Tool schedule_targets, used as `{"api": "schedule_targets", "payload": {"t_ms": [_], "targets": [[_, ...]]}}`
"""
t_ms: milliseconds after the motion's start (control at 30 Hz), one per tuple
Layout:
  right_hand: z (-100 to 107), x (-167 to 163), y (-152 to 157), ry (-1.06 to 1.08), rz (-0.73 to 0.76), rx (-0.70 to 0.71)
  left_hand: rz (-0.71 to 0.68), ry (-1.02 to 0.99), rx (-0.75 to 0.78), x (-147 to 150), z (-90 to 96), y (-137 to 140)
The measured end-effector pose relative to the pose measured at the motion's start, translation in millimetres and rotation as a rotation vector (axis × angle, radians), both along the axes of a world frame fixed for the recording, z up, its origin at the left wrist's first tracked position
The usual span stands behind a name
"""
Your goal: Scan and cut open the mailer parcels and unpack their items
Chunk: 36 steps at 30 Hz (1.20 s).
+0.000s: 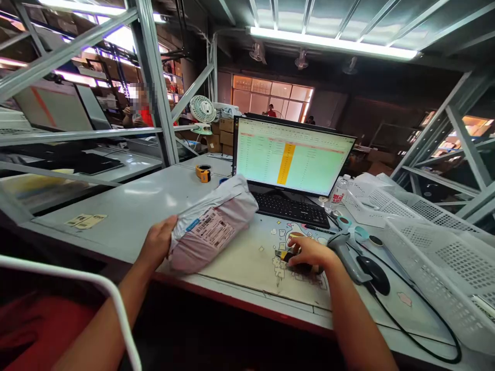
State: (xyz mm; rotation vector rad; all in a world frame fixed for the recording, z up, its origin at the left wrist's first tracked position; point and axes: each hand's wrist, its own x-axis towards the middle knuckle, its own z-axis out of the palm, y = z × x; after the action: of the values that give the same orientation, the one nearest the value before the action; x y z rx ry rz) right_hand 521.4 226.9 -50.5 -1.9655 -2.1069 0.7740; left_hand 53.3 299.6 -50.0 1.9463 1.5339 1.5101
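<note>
My left hand (159, 241) is closed on the left end of a pale plastic mailer parcel (235, 219). The parcel is tilted above the front of the desk, and a printed label (214, 228) faces me. Over the patterned desk mat (247, 268), my right hand (311, 253) has its fingers curled round a yellow and black utility knife (286, 255), whose tip points left. Part of the knife's handle is hidden beneath the hand. Close to my right wrist lies a grey barcode scanner (350, 257).
Behind the parcel stand a monitor (290, 154) and a black keyboard (292, 208). A tape roll (203, 173) sits at the back left. On the right are a mouse (374, 275), a looping cable, a bottle (339, 190) and white perforated baskets (429, 252). Metal frames rise on both sides.
</note>
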Motion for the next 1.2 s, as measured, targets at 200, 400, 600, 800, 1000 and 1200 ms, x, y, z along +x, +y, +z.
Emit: {"api": "schedule_targets", "payload": {"t_ms": [200,400,600,800,1000,1200], "targets": [[-6,-11,6,-0.174,-0.037,0.079,-0.338,0.408,0.524,46,-4.9,-39],[7,12,11,-0.079,-0.203,0.231,-0.449,0.52,0.548,64,-60.6,-71],[52,-40,18,0.116,0.036,0.419,-0.27,0.211,0.499,82,-92.7,-89],[103,-145,47,-0.301,0.309,0.244,-0.219,0.167,0.536,86,-93.8,-89],[128,-197,58,-0.517,0.388,0.273,-0.205,0.15,0.525,87,-92.8,-89],[130,-218,66,-0.443,0.547,0.205,-0.216,0.144,0.523,90,-91.9,-89]]}}
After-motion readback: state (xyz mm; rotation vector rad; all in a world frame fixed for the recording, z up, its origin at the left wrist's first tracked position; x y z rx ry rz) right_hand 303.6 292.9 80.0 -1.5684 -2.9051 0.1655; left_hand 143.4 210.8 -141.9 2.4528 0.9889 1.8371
